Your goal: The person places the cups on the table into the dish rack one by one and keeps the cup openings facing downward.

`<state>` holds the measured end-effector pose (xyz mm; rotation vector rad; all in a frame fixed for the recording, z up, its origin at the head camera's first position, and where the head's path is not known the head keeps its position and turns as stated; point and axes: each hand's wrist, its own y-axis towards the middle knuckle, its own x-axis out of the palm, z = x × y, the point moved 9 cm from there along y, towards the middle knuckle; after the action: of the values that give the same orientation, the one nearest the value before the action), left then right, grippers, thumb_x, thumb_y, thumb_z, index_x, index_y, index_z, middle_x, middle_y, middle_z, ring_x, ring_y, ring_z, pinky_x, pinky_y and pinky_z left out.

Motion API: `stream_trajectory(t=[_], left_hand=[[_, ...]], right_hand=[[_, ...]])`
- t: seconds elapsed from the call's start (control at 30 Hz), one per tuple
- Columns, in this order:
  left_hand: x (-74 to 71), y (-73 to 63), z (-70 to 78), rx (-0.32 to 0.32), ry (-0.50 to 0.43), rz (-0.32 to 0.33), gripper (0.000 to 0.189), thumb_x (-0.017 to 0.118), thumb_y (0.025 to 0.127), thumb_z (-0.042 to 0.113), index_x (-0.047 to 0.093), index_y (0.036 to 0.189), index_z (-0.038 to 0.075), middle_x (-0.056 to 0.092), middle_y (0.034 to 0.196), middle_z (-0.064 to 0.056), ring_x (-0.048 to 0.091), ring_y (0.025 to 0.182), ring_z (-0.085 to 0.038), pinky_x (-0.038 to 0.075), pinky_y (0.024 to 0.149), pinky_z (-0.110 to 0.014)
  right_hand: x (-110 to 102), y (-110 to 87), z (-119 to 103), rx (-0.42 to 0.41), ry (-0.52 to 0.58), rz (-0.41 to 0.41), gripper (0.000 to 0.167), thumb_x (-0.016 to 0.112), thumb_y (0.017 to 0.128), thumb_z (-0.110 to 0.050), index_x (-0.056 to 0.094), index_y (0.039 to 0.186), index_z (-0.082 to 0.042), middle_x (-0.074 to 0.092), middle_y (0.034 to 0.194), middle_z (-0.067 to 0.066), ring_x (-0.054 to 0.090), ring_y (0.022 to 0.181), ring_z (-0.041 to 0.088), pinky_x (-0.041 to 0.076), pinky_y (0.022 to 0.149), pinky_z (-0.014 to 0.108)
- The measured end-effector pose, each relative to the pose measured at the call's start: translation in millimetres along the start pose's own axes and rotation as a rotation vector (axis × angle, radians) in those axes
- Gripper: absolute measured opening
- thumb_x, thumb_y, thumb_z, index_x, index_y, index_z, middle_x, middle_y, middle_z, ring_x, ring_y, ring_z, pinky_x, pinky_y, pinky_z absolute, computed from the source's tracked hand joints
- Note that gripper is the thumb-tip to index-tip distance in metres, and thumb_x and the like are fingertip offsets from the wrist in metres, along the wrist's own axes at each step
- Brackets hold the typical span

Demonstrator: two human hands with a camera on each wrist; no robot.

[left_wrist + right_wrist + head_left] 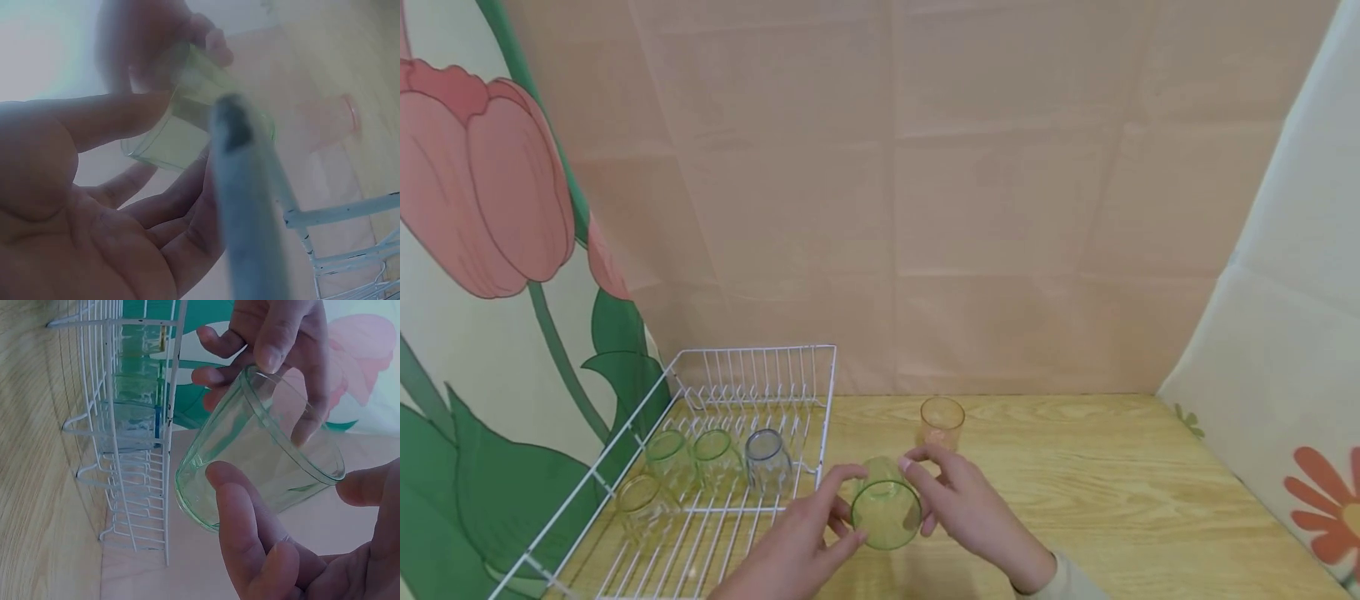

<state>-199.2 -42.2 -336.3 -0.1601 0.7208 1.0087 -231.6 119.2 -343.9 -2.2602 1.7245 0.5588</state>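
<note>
A clear green drinking glass (886,521) is held up between both hands, tilted so that its rim faces me in the head view. My left hand (808,533) grips its left side, thumb near the rim. My right hand (962,504) holds the opposite side; in the right wrist view its thumb touches the rim of the glass (262,450) and its fingers lie along the wall. The glass looks see-through with nothing visible inside. Part of it is hidden behind a rack bar in the left wrist view.
A white wire dish rack (829,400) stands at the left. Upside-down glasses stand in it: a yellowish one (643,508), two green ones (670,458) and a bluish one (767,462). An orange glass (942,421) stands on the wooden table (1112,500) behind the right hand.
</note>
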Motion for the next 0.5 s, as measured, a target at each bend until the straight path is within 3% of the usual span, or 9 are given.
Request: stream_trajectory(t=[0.13, 0.27, 0.5], left_hand=[[1.3, -1.0, -0.3, -0.003, 0.013, -0.008, 0.052, 0.071, 0.094, 0.019, 0.043, 0.137, 0.019, 0.066, 0.09, 0.007, 0.06, 0.082, -0.002, 0.049, 0.061, -0.023], [1.9, -2.1, -0.6, -0.025, 0.001, 0.002, 0.058, 0.072, 0.094, 0.031, 0.039, 0.14, 0.019, 0.065, 0.09, 0.009, 0.059, 0.083, -0.003, 0.048, 0.064, -0.024], [-1.0, -2.5, -4.9, -0.132, -0.041, 0.021, 0.054, 0.048, 0.104, 0.048, 0.034, 0.146, 0.016, 0.067, 0.09, 0.009, 0.061, 0.084, -0.006, 0.048, 0.069, -0.03]], right_hand=[[1.2, 0.3, 1.0, 0.004, -0.026, -0.017, 0.057, 0.054, 0.101, -0.047, 0.057, 0.131, 0.001, 0.069, 0.065, 0.005, 0.064, 0.055, 0.022, 0.048, 0.063, 0.034], [0.8, 0.2, 1.0, 0.015, -0.057, -0.015, 0.053, 0.057, 0.099, -0.047, 0.062, 0.126, -0.001, 0.068, 0.064, 0.003, 0.063, 0.054, 0.02, 0.047, 0.061, 0.034], [1.8, -1.9, -0.4, 0.026, -0.069, -0.02, 0.051, 0.061, 0.097, -0.047, 0.061, 0.127, -0.005, 0.069, 0.065, 0.001, 0.065, 0.056, 0.022, 0.048, 0.063, 0.033]])
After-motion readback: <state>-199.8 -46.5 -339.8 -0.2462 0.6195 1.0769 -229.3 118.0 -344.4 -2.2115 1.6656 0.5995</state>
